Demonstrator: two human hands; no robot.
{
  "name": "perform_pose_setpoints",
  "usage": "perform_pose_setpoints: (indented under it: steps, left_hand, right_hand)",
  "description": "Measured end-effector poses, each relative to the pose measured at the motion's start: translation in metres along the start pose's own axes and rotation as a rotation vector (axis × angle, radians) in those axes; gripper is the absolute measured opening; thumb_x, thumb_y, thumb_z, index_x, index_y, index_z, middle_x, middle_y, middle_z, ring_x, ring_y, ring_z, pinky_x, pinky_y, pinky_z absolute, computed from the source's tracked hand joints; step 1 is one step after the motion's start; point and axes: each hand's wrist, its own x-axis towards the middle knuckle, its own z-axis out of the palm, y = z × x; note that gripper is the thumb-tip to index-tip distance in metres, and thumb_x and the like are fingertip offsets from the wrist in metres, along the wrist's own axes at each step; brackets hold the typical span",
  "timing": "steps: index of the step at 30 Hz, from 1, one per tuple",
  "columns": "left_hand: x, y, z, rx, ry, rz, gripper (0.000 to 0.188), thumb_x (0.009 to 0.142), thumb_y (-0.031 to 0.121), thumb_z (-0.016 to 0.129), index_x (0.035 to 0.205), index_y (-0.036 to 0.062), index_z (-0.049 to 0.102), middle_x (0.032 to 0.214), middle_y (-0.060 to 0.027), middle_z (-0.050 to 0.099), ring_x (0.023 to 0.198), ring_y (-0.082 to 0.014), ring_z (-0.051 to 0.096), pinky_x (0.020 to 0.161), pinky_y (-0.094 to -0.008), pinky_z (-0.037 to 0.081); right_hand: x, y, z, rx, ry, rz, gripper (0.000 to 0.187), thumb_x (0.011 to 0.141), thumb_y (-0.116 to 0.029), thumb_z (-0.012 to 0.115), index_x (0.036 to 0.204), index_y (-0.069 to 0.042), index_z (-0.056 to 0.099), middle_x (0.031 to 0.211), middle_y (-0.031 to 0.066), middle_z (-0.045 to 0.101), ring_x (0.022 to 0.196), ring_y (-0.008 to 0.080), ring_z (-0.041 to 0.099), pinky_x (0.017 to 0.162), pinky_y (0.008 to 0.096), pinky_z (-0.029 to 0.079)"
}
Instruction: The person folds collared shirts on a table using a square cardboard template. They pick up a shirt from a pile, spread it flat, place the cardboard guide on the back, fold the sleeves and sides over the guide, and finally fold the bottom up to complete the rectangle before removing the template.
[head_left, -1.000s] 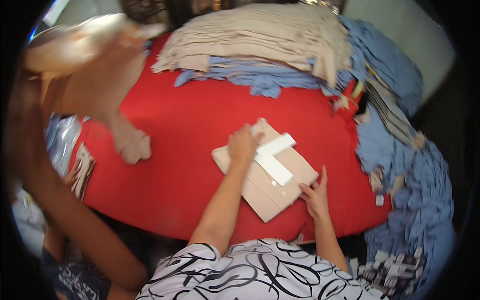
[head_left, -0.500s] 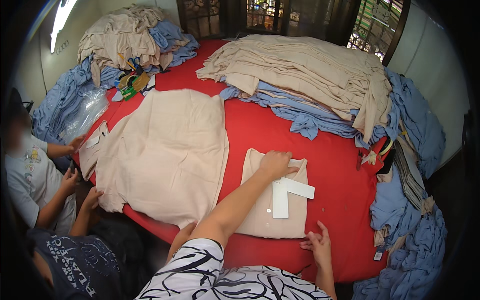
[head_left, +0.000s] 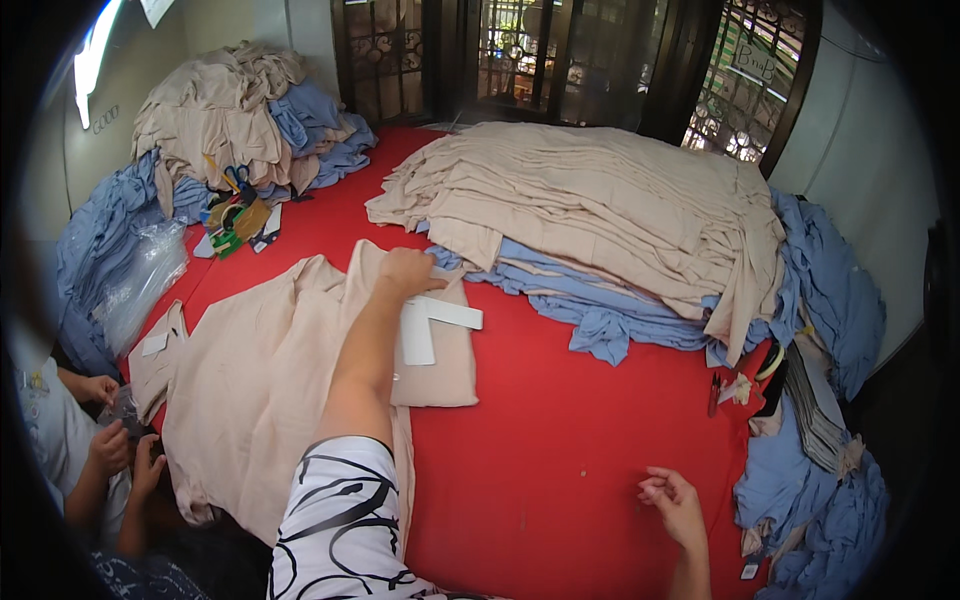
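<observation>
My left hand [head_left: 408,272] is closed on the collar end of a folded beige shirt [head_left: 447,370]. Two white hang tags [head_left: 417,335] lie crosswise on the shirt's front, just below my fingers. The folded shirt overlaps the right side of a spread-out beige shirt [head_left: 245,385], which my left forearm crosses. My right hand [head_left: 675,498] hovers over the red tablecloth [head_left: 560,425] at the near right, fingers loosely bent and apart, holding nothing.
A tall stack of beige shirts [head_left: 590,185] over blue ones [head_left: 545,285] fills the far side. Beige and blue heaps [head_left: 215,115] stand far left, near tape rolls [head_left: 235,220]. Blue garments [head_left: 815,520] hang along the right edge. People's hands [head_left: 110,445] work at the left.
My left hand has moved the folded shirt left and away from me, onto the spread shirt. My right hand has drifted slightly right. At the left, another person's hand has left the spread shirt's edge.
</observation>
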Motion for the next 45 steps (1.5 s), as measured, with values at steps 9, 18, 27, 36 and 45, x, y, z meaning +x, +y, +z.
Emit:
perform_pose_setpoints:
  steps: [9, 18, 27, 36, 45]
  left_hand:
    - [0.059, -0.150, -0.002, 0.373, -0.063, 0.081, 0.051, 0.071, 0.060, 0.074, 0.099, 0.0176, 0.074, 0.095, -0.0042, 0.071, 0.101, -0.0219, 0.063, 0.094, -0.0377, 0.042]
    - [0.051, -0.162, 0.029, 0.257, 0.042, -0.133, 0.042, 0.076, 0.045, 0.074, 0.109, 0.0191, 0.073, 0.115, -0.0052, 0.063, 0.112, -0.0256, 0.054, 0.099, -0.0490, 0.038]
    - [0.043, 0.015, -0.007, -0.548, 0.979, -0.451, 0.042, 0.084, 0.016, 0.063, 0.126, 0.0123, 0.059, 0.122, -0.0130, 0.058, 0.115, -0.0348, 0.052, 0.096, -0.0505, 0.039]
    - [-0.112, 0.231, -0.143, -1.065, 0.905, 0.074, 0.026, 0.085, 0.004, 0.065, 0.111, 0.0047, 0.066, 0.121, -0.0138, 0.060, 0.115, -0.0324, 0.054, 0.099, -0.0416, 0.043]
    - [-0.231, 0.289, -0.077, -0.709, 0.333, 0.106, 0.054, 0.092, 0.031, 0.064, 0.141, 0.0101, 0.051, 0.149, -0.0168, 0.041, 0.135, -0.0372, 0.038, 0.111, -0.0487, 0.032]
  right_hand:
    - [0.124, -0.083, -0.031, -0.213, 0.206, -0.225, 0.028, 0.090, -0.005, 0.064, 0.118, 0.001, 0.064, 0.100, 0.0056, 0.067, 0.095, 0.0123, 0.062, 0.085, 0.0265, 0.049]
    - [0.256, -0.182, -0.025, -0.636, 0.614, -0.857, 0.023, 0.092, -0.008, 0.061, 0.113, -0.001, 0.065, 0.108, 0.0144, 0.061, 0.097, 0.0285, 0.060, 0.085, 0.0350, 0.048]
    - [0.353, -0.245, -0.069, -0.982, 0.903, -0.629, 0.022, 0.085, -0.011, 0.067, 0.106, -0.004, 0.066, 0.108, 0.0177, 0.063, 0.104, 0.0364, 0.061, 0.088, 0.0457, 0.049]
    - [0.161, -0.222, -0.012, -1.189, 0.370, -0.978, 0.014, 0.072, -0.009, 0.073, 0.075, -0.003, 0.060, 0.080, 0.0143, 0.064, 0.083, 0.0341, 0.065, 0.073, 0.0443, 0.049]
    - [-0.090, -0.081, 0.068, -0.899, -0.435, -0.861, 0.021, 0.078, -0.021, 0.075, 0.081, -0.006, 0.060, 0.082, 0.0071, 0.060, 0.084, 0.0243, 0.059, 0.078, 0.0375, 0.040]
